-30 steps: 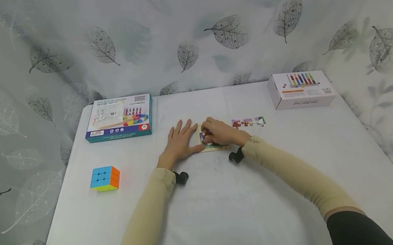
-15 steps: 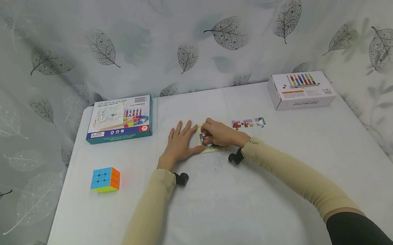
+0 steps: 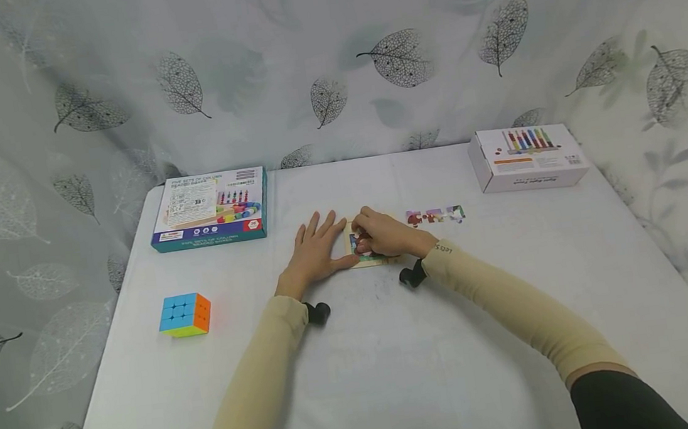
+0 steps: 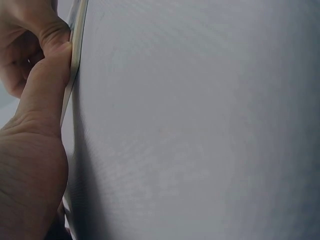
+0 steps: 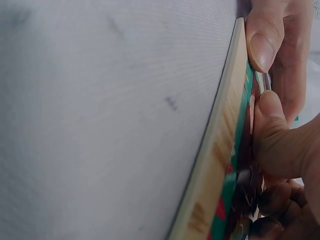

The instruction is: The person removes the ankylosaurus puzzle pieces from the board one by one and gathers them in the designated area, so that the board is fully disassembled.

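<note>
A small wooden jigsaw puzzle board with a coloured picture lies flat between the hands. My left hand spreads its fingers on the cloth to the left of it, with the thumb pressed along the board's edge. The right hand bends over the puzzle with curled fingers and covers most of it. In the right wrist view its thumb tip sits close to the left thumb and pinches a thin puzzle piece, mostly hidden by the fingers. A row of loose puzzle pieces lies right of the board.
A speed cube sits at the left. Toward the back stand a flat blue-green toy box on the left and a white box on the right. White cloth covers the table; a leaf-patterned curtain hangs behind it.
</note>
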`<action>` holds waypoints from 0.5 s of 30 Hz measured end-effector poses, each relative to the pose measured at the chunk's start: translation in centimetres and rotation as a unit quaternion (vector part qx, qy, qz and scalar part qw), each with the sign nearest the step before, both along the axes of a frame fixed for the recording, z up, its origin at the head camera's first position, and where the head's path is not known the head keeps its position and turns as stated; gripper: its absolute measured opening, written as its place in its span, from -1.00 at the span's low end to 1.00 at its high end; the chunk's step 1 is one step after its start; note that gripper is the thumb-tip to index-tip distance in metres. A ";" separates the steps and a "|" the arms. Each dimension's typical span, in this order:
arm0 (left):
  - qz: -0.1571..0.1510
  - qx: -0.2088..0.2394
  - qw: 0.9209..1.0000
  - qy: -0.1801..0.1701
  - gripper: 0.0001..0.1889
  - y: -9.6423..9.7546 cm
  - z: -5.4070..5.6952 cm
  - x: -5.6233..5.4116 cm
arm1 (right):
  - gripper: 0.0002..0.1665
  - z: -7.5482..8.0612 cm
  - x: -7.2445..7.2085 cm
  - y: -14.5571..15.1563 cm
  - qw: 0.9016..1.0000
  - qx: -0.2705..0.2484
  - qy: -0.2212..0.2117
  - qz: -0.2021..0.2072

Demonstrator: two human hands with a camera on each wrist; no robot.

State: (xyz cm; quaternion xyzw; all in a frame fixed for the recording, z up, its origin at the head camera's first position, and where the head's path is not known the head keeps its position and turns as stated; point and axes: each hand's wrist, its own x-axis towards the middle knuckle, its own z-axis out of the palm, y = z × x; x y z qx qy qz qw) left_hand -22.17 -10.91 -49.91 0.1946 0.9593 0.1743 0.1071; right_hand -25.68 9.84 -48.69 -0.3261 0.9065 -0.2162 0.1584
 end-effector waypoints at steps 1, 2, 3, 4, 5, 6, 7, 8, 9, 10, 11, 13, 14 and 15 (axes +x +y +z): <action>0.000 -0.001 1.000 -0.001 -0.04 0.0 0.0 0.0 | -0.57 0.0 0.0 0.0 1.000 0.001 0.001 0.001; 0.000 -0.001 1.000 -0.001 -0.04 0.0 0.0 0.0 | -0.57 0.0 0.0 0.0 1.000 0.002 0.002 0.001; 0.000 -0.001 1.000 -0.001 -0.04 0.0 0.0 0.0 | -0.58 0.1 0.0 0.0 1.000 0.003 0.001 0.001; 0.000 0.000 1.000 0.000 -0.04 0.0 0.0 0.0 | -0.59 0.1 0.0 -0.1 1.000 0.003 0.000 0.001; 0.000 -0.001 1.000 0.000 -0.04 0.0 0.0 0.0 | -0.60 0.1 0.0 -0.1 1.000 0.004 0.001 0.002; 0.000 -0.001 1.000 0.000 -0.04 0.0 0.0 0.0 | -0.62 0.1 0.0 -0.1 1.000 0.004 0.002 0.003; 0.000 -0.001 1.000 0.000 -0.05 0.0 0.0 0.0 | -0.64 0.2 0.0 -0.1 1.000 0.005 0.004 0.004; 0.000 0.000 1.000 0.000 -0.05 0.0 0.0 0.0 | -0.65 0.2 -0.1 -0.1 1.000 0.006 0.004 0.004; 0.000 0.000 1.000 0.001 -0.04 0.0 0.0 0.0 | -0.66 0.2 0.0 -0.1 1.000 0.007 0.005 0.005; 0.000 -0.001 1.000 0.000 -0.04 0.0 0.0 0.0 | -0.68 0.3 0.0 -0.2 1.000 0.008 0.006 0.005; 0.000 -0.001 1.000 0.000 -0.04 0.0 0.0 0.0 | -0.69 0.3 0.0 -0.2 1.000 0.010 0.007 0.005; 0.000 0.001 1.000 0.000 -0.05 0.0 0.0 0.0 | -0.70 0.3 0.0 -0.2 1.000 0.013 0.005 0.004; 0.001 0.000 1.000 0.000 -0.04 0.0 0.0 0.0 | -0.70 0.4 0.0 -0.3 1.000 0.013 0.003 0.002; 0.001 0.001 1.000 0.001 -0.04 0.0 0.0 0.0 | -0.70 0.4 0.0 -0.3 1.000 0.013 0.000 0.001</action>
